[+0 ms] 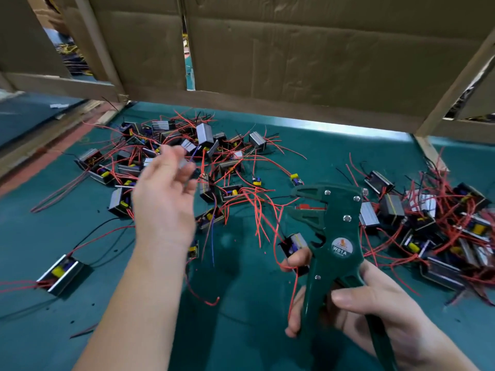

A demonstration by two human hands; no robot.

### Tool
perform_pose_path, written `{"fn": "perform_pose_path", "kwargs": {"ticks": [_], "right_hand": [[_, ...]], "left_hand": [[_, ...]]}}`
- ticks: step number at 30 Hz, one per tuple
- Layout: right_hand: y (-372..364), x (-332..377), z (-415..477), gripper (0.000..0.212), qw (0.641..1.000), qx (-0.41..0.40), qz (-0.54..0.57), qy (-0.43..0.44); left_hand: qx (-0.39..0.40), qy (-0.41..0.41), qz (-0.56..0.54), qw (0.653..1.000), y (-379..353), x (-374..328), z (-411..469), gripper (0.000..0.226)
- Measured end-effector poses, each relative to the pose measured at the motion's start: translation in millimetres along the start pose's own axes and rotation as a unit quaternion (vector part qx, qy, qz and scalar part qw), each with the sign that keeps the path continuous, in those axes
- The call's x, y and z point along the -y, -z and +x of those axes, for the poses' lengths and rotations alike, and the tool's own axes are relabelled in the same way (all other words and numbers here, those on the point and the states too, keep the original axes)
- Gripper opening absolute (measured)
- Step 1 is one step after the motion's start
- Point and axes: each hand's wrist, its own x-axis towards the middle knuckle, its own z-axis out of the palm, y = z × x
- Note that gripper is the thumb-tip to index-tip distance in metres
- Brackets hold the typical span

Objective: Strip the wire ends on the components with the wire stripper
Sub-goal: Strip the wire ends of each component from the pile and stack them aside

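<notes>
Fetching next piece, likely: your left hand hovers centre-left, fingers loose, blurred, seemingly empty. Your right hand grips stripper lower right, jaws parted. Next: pick component from pile upper centre, feed wire end in.

Components on mat; cardboard behind

Green table carries scattered red-wired components.

The wire stripper looks glossy plastic with metal rivets. Behind it stands creased matt cardboard over a smooth counter.
</notes>
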Motion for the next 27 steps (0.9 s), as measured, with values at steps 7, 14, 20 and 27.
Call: {"fn": "perform_pose_path", "kwargs": {"ticks": [7,14,20,27], "right_hand": [[17,20,0,0.047,0.917,-0.288,-0.072,0.265],[38,27,-7,0.042,0.864,-0.36,-0.153,0.317],[33,24,-8,0.05,0.956,-0.168,-0.053,0.234],[18,-3,19,0.052,0.966,-0.246,0.029,0.076]], "left_hand": [[-0.103,-0.035,0.276,0.955,18,0,20,0.04],[-0.002,-0.072,0.476,0.876,21,19,19,0.032],[-0.029,-0.066,0.684,0.726,25,13,19,0.05],[0.054,-0.037,0.722,0.688,28,15,21,0.048]]}}
